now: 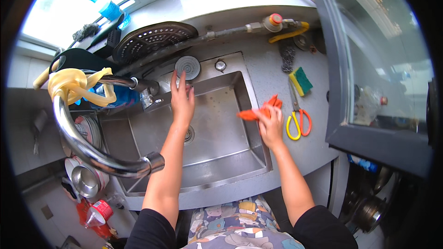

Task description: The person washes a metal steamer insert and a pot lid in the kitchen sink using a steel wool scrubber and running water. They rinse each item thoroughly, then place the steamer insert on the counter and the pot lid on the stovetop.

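Observation:
My left hand (pixel 182 100) reaches over the back left of the stainless steel sink (pixel 214 124), fingers apart. Its fingertips overlap the edge of a round grey strainer (pixel 187 67) on the sink's back ledge; whether they touch it is unclear. My right hand (pixel 271 122) holds a bunched orange cloth (pixel 264 109) at the sink's right rim. Scissors (pixel 297 121) with one yellow and one red handle lie on the counter to its right. Behind them lies a green and yellow sponge (pixel 301 81), with a steel wool scourer (pixel 288 57) further back.
A curved chrome faucet (pixel 79 138), wrapped with a yellowish rubber tube (pixel 83 86), arches over the left side. Bowls (pixel 84 180) and plates stand at left. An open window frame (pixel 341 76) juts over the right counter. A pipe with a valve (pixel 273 22) runs along the back.

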`<state>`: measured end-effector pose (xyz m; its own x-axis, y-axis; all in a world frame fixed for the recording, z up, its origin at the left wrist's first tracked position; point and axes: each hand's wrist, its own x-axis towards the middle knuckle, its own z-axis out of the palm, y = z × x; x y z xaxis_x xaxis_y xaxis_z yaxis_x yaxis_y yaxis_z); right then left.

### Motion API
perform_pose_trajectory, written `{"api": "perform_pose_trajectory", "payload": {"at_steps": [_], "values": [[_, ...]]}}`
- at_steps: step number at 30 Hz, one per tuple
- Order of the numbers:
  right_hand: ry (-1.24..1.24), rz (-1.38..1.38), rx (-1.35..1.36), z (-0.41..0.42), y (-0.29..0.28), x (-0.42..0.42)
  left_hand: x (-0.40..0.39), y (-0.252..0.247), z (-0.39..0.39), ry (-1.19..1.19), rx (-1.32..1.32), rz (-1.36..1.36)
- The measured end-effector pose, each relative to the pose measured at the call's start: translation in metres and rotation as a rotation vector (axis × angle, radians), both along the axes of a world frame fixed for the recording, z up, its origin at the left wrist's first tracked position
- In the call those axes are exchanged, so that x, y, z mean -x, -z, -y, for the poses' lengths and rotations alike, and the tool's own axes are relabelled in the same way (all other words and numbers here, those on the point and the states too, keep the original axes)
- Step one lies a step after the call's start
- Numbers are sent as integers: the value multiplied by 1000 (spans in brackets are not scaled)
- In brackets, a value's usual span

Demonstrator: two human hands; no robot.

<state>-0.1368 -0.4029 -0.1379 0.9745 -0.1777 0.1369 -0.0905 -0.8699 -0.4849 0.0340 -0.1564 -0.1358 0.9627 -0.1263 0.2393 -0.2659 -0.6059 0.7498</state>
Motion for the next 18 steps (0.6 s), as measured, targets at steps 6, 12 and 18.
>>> {"api": "perform_pose_trajectory", "payload": {"at_steps": [6,12,18], "values": [[277,-46,15,-15,-10,160,73,-18,-54,114,182,-232],[624,-6,-16,-154,15,220,58,-52,-88,-76,1440,-1074],[-162,-63,-356,-271,-13,150,-8,-52,-96,-100,1833,-1285]]}}
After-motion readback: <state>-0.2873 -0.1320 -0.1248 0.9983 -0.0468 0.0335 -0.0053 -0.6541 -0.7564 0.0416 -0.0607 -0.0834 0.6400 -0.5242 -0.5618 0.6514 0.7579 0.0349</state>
